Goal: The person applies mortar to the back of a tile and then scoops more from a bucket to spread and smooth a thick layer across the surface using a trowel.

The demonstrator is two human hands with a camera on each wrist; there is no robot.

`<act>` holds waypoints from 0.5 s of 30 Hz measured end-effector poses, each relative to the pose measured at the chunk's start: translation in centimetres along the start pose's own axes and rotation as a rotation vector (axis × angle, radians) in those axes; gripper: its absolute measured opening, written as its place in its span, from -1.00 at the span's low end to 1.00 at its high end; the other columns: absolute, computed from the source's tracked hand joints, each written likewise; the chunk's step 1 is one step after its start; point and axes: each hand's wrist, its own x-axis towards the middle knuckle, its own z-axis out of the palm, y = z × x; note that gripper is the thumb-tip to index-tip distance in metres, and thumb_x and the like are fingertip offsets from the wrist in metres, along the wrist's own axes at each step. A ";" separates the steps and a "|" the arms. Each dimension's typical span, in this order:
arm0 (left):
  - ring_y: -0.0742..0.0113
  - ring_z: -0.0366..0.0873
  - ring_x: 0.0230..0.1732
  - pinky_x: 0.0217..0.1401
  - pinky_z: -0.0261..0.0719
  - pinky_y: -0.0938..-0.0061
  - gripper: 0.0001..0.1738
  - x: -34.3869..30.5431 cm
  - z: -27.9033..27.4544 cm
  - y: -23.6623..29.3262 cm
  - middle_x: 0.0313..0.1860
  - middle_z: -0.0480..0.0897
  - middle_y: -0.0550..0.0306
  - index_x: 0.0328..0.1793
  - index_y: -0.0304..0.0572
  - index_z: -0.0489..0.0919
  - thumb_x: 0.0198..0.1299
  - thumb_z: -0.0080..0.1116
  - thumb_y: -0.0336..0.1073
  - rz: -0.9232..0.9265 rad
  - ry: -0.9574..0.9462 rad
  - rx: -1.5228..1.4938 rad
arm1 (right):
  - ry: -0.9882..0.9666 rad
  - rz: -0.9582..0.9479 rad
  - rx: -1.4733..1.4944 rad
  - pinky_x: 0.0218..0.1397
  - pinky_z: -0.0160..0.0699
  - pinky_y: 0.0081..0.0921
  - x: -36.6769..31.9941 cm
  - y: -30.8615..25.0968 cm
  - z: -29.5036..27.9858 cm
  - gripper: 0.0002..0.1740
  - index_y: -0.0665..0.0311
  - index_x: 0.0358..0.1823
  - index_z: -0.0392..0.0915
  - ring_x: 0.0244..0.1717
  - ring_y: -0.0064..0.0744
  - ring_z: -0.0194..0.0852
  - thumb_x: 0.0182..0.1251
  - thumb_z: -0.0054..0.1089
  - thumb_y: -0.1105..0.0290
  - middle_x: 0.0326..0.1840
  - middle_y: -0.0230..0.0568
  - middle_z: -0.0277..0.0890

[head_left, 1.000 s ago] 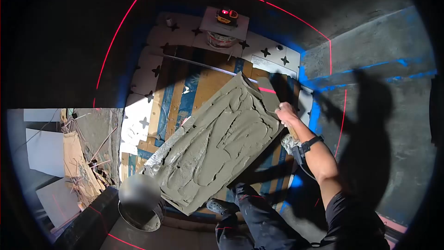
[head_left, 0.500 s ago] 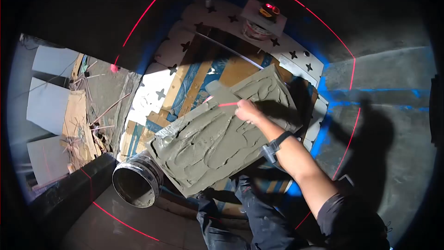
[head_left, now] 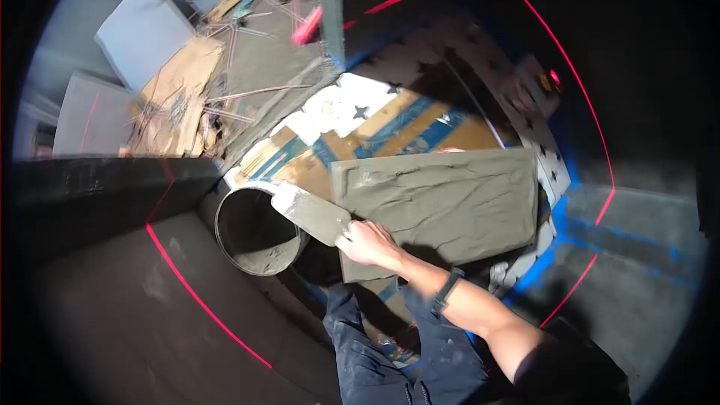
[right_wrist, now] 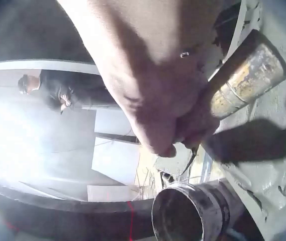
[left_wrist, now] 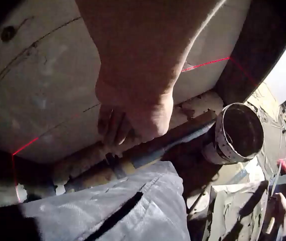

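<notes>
My right hand (head_left: 367,243) grips a trowel, its flat blade (head_left: 315,214) reaching over the edge of a round bucket (head_left: 301,244). Grey mortar lies low inside that bucket. To the right, a rectangular slab is coated in ridged grey mortar (head_left: 442,199). In the right wrist view the fist (right_wrist: 158,95) surrounds the trowel's worn wooden handle (right_wrist: 248,75), with the bucket (right_wrist: 215,206) below. My left hand (left_wrist: 135,118), outside the head view, hangs beside the trouser leg (left_wrist: 143,201) with loosely bent fingers and nothing visible in them.
Taped cardboard (head_left: 397,124) and patterned tiles (head_left: 352,109) cover the floor behind the slab. A laser level (head_left: 551,81) stands at the back right. Boards (head_left: 146,30) and debris lie beyond a low wall (head_left: 112,184). Another person (right_wrist: 67,90) stands in the background.
My right hand has carried the trowel from the slab's right end across it to the bucket at the left. The head view has turned, shifting the slab and bucket in the picture.
</notes>
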 end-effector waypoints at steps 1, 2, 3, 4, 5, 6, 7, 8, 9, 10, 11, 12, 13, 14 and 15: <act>0.42 0.56 -0.41 -0.30 0.55 0.48 -0.67 1.0 -1.0 -1.7 -0.44 0.66 0.21 -0.29 -0.22 0.62 0.47 0.18 -0.14 0.036 -0.024 0.074 | -0.022 -0.001 -0.070 0.08 0.60 0.10 -0.3 -0.7 2.4 -0.50 0.45 -0.29 0.68 -0.05 0.30 0.67 0.24 0.08 0.05 -0.17 0.31 0.67; 0.43 0.56 -0.39 -0.30 0.54 0.48 -0.59 1.0 -0.3 0.7 -0.46 0.64 0.25 -0.39 -0.19 0.59 0.48 0.14 -0.07 -0.024 0.028 0.099 | -0.044 -0.111 -0.105 0.07 0.61 0.10 -0.7 -1.8 3.4 -0.52 0.44 -0.30 0.68 -0.07 0.33 0.67 0.24 0.07 0.08 -0.19 0.35 0.66; 0.42 0.58 -0.37 -0.30 0.54 0.48 -0.53 1.0 -0.8 3.9 -0.47 0.64 0.21 -0.41 -0.22 0.60 0.49 0.11 -0.03 0.043 -0.025 0.154 | -0.058 -0.130 -0.201 0.05 0.62 0.11 -0.8 -3.3 4.3 -0.54 0.43 -0.30 0.67 -0.13 0.36 0.67 0.25 0.05 0.10 -0.23 0.37 0.65; 0.40 0.57 -0.37 -0.30 0.55 0.46 -0.61 1.9 -1.4 2.3 -0.43 0.65 0.18 -0.29 -0.24 0.62 0.49 0.13 -0.07 -0.144 -0.079 -0.026 | 0.010 -0.144 -0.279 0.00 0.65 0.09 -0.3 -4.3 5.6 -0.56 0.47 -0.32 0.65 -0.20 0.33 0.69 0.26 0.06 0.14 -0.29 0.36 0.64; 0.21 0.66 -0.39 -0.31 0.57 0.23 -0.61 4.1 -2.1 -0.6 -0.41 0.69 -0.10 -0.21 -0.40 0.67 0.44 0.08 -0.15 0.006 0.001 0.344 | 0.018 -0.337 -0.478 -0.05 0.68 0.03 1.4 -4.2 7.1 -0.58 0.50 -0.32 0.63 -0.24 0.28 0.71 0.25 0.10 0.17 -0.31 0.32 0.65; 0.22 0.61 -0.42 -0.29 0.52 0.23 -0.51 5.7 -1.8 -3.6 -0.51 0.63 -0.07 -0.43 -0.36 0.60 0.47 0.05 -0.10 0.069 0.118 0.326 | 0.047 -0.272 -0.488 -0.10 0.70 -0.02 2.1 -6.9 7.5 -0.64 0.51 -0.29 0.60 -0.25 0.25 0.71 0.23 0.17 0.24 -0.33 0.28 0.65; 0.21 0.62 -0.37 -0.24 0.54 0.24 -0.55 6.7 -1.5 -3.5 -0.46 0.62 -0.11 -0.38 -0.37 0.58 0.47 0.03 -0.14 0.060 0.134 0.329 | 0.121 -0.386 -0.631 -0.17 0.70 -0.09 3.1 -8.6 8.4 -0.73 0.44 -0.28 0.60 -0.27 0.13 0.72 0.20 0.21 0.31 -0.35 0.19 0.65; 0.13 0.64 -0.30 -0.14 0.56 0.24 -0.64 8.5 -1.1 -4.7 -0.31 0.67 -0.12 -0.17 -0.38 0.62 0.45 0.03 -0.17 0.167 0.178 0.252 | 0.130 -0.448 -0.772 -0.20 0.70 -0.14 4.8 -10.1 9.6 -0.77 0.41 -0.31 0.60 -0.27 0.05 0.73 0.19 0.21 0.34 -0.36 0.15 0.64; 0.08 0.65 -0.24 -0.07 0.58 0.24 -0.67 10.8 -0.2 -5.4 -0.20 0.69 -0.12 -0.03 -0.37 0.60 0.44 0.05 -0.18 0.049 0.134 0.055 | 0.145 -0.510 -0.911 -0.24 0.70 -0.19 6.9 -11.3 10.8 -0.82 0.37 -0.33 0.61 -0.27 -0.02 0.74 0.19 0.20 0.37 -0.37 0.11 0.64; 0.02 0.66 -0.17 0.01 0.59 0.24 -0.64 13.5 -0.6 -5.3 -0.08 0.70 -0.13 0.11 -0.37 0.58 0.42 0.07 -0.19 -0.066 0.082 -0.140 | 0.158 -0.542 -0.952 -0.25 0.69 -0.23 9.2 -12.9 13.0 -0.85 0.35 -0.35 0.62 -0.28 -0.08 0.75 0.18 0.20 0.39 -0.38 0.08 0.65; -0.03 0.66 0.00 0.20 0.57 0.25 -0.58 15.9 -0.7 -1.8 0.05 0.70 -0.10 0.27 -0.36 0.53 0.42 0.08 -0.22 0.012 0.104 0.085 | 0.168 -0.577 -0.985 -0.26 0.69 -0.27 11.8 -13.5 14.8 -0.87 0.33 -0.38 0.63 -0.30 -0.13 0.75 0.17 0.20 0.40 -0.39 0.04 0.66; -0.03 0.62 0.18 0.35 0.50 0.25 -0.57 18.8 -0.2 -0.1 0.13 0.68 -0.14 0.29 -0.36 0.53 0.44 0.06 -0.22 0.155 0.162 0.147 | 0.160 -0.588 -1.066 -0.26 0.69 -0.27 14.3 -14.3 16.5 -0.87 0.28 -0.42 0.70 -0.31 -0.16 0.76 0.16 0.19 0.42 -0.42 -0.05 0.70; -0.05 0.58 0.28 0.41 0.44 0.25 -0.57 22.7 0.4 0.4 0.19 0.66 -0.19 0.27 -0.36 0.56 0.47 0.04 -0.19 0.141 0.141 0.027 | 0.019 -0.532 -1.169 -0.27 0.68 -0.29 17.2 -15.4 18.4 -0.83 0.19 -0.41 0.78 -0.29 -0.22 0.78 0.16 0.19 0.40 -0.43 -0.15 0.74; -0.05 0.57 0.31 0.41 0.45 0.25 -0.56 24.2 -1.1 8.2 0.22 0.65 -0.22 0.24 -0.35 0.59 0.48 0.04 -0.13 0.110 0.059 -0.016 | 0.075 -0.600 -1.258 -0.26 0.69 -0.31 19.1 -16.2 20.1 -0.80 0.11 -0.39 0.81 -0.25 -0.25 0.80 0.20 0.18 0.38 -0.38 -0.20 0.77; -0.04 0.59 0.28 0.39 0.47 0.24 -0.55 27.6 -0.5 9.5 0.19 0.67 -0.21 0.22 -0.37 0.61 0.48 0.04 -0.11 0.219 0.121 -0.070 | 0.003 -0.570 -1.258 -0.25 0.70 -0.32 21.8 -16.0 22.1 -0.79 0.11 -0.38 0.81 -0.26 -0.25 0.80 0.22 0.17 0.35 -0.37 -0.22 0.77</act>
